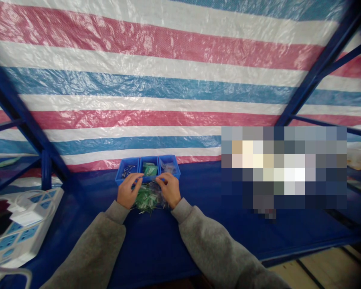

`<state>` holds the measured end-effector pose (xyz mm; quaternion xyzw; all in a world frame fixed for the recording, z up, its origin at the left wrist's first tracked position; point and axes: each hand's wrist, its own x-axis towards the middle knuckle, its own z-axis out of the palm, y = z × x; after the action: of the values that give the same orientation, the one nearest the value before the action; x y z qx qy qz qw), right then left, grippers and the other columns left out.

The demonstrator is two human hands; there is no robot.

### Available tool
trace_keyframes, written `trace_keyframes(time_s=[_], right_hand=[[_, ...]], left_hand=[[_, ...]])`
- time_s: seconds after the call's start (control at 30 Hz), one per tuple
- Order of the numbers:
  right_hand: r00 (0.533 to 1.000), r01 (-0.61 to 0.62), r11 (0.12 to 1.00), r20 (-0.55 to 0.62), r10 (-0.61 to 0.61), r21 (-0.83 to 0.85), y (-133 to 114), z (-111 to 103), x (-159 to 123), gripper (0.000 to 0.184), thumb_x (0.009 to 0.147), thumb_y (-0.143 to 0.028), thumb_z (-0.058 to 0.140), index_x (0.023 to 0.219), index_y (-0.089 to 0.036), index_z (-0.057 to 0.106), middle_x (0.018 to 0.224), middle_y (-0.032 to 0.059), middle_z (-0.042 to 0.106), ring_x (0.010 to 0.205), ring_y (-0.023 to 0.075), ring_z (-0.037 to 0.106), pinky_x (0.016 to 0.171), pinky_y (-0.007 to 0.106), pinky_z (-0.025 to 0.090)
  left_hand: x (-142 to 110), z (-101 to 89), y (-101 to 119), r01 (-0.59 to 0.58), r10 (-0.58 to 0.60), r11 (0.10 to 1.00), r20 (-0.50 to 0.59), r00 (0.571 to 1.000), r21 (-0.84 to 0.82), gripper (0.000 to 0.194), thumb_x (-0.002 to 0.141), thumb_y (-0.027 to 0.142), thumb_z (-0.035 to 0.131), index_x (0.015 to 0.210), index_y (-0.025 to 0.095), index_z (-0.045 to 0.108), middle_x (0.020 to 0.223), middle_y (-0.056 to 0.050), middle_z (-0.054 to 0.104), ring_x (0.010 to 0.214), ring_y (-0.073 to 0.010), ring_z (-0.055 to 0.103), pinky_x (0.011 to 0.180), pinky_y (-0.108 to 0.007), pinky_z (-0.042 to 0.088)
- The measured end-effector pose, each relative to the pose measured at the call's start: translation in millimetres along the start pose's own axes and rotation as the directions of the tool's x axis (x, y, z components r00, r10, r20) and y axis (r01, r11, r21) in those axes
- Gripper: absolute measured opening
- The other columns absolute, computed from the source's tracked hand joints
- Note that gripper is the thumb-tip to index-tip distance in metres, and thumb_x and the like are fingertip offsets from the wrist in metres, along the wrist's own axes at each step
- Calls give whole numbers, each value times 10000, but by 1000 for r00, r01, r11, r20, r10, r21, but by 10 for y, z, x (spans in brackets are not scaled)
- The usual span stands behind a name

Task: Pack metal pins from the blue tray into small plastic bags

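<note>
Left hand (128,191) and right hand (169,189) curled and just apart, fingertips at a blue plastic three-compartment tray (129,159), any grip unclear, loose heap of small green pieces (147,199) between them, white power strip (24,228) at eight o'clock

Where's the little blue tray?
In the head view, the blue three-compartment tray sits at the blue table's far edge, just beyond the left hand and right hand.
</note>
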<state>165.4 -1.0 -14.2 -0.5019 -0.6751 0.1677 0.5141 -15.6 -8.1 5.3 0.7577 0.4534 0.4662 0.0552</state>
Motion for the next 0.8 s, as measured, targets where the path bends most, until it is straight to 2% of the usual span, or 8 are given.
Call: trace_keyframes(time_s=[0.13,0.27,0.33,0.43,0.5,0.6,0.7,0.8], right_hand=[[997,72,978,-49,-64,198,-116,-23,-37,173,844,-294,545,806,-198,684,803,30,615,694,128,570,629,232,456],[999,7,930,27,-19,366,-159,9,-80,210,850,-352,524,815,-189,652,787,27,614,587,114,579,555,228,478],[998,-40,882,69,9,469,-148,41,-88,197,841,-356,532,828,-185,630,774,23,622,569,118,598,550,234,498],[992,-97,817,126,30,569,-119,85,-90,160,823,-332,554,856,-184,606,724,10,633,613,142,632,596,253,521],[989,-106,808,148,23,580,-98,102,-91,150,820,-320,556,858,-183,602,706,4,632,629,145,633,604,256,520],[991,-44,869,131,-24,493,-79,96,-88,151,810,-323,576,802,-179,623,744,13,623,663,139,607,591,241,493],[992,36,930,97,-76,366,-90,57,-77,168,797,-335,602,761,-178,648,801,29,610,705,136,570,588,227,459],[993,79,951,59,-101,300,-109,23,-67,176,810,-335,592,767,-178,659,795,32,596,698,130,543,590,223,431]], left_hand=[[-10,43,-34,127,-114,982,91,989,-143,392,789,367,575,1140,193,571,1061,-78,647,872,-199,624,752,-315,509],[-26,88,-70,240,-172,917,226,959,-319,258,733,372,638,877,161,672,857,-64,700,796,-200,644,763,-317,518],[-32,97,-80,274,-198,891,234,952,-361,222,723,366,647,781,154,673,798,-61,699,765,-199,644,752,-316,520],[-30,86,-70,264,-198,887,203,959,-379,211,736,359,636,781,154,659,777,-59,685,753,-192,636,734,-307,517],[-23,69,-49,208,-157,913,168,973,-351,201,761,352,611,790,157,647,799,-62,672,777,-188,625,731,-298,509],[-19,46,-19,113,-75,948,136,988,-296,185,788,333,581,818,158,632,848,-64,657,816,-182,609,724,-280,497],[-31,37,-19,78,-54,967,105,993,-244,169,791,316,581,820,155,625,810,-44,652,738,-155,600,702,-260,488],[-48,34,-33,47,-39,976,45,998,-212,151,790,298,588,804,152,625,780,-38,648,674,-138,584,679,-250,484]])
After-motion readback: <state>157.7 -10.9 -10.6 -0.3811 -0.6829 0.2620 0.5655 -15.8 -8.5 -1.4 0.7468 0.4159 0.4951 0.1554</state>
